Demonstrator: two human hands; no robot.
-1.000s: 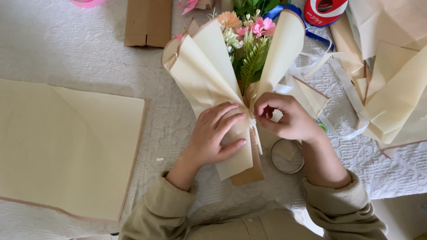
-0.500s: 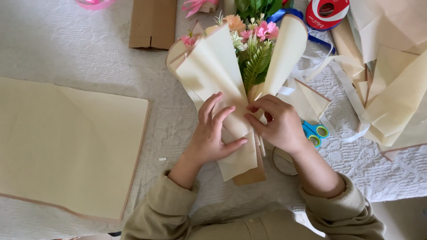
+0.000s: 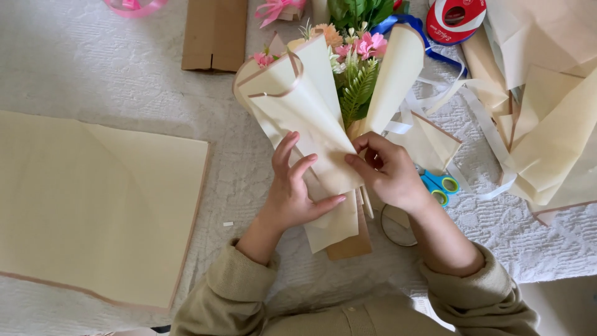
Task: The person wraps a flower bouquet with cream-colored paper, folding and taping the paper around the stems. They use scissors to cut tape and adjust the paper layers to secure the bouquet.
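Note:
A small bouquet [image 3: 356, 68] of pink and peach flowers with green fern lies on the white textured cloth, wrapped in folded cream paper [image 3: 298, 106]. My left hand [image 3: 293, 190] lies flat on the lower wrap, fingers spread, pressing it down. My right hand [image 3: 388, 171] pinches the gathered paper at the bouquet's waist, where the cream folds meet. A brown paper layer [image 3: 351, 246] sticks out below the wrap.
A large cream sheet [image 3: 93, 205] lies at left. Blue-handled scissors [image 3: 440, 185] and a clear tape ring [image 3: 395, 227] sit beside my right wrist. More cream sheets [image 3: 547, 130] and white ribbon lie right; a cardboard piece [image 3: 214, 34] and red tape roll [image 3: 455, 18] at top.
My right hand has shifted left and up onto the bouquet's waist, uncovering the scissors. My left fingers have spread over the wrap. The view sits slightly closer.

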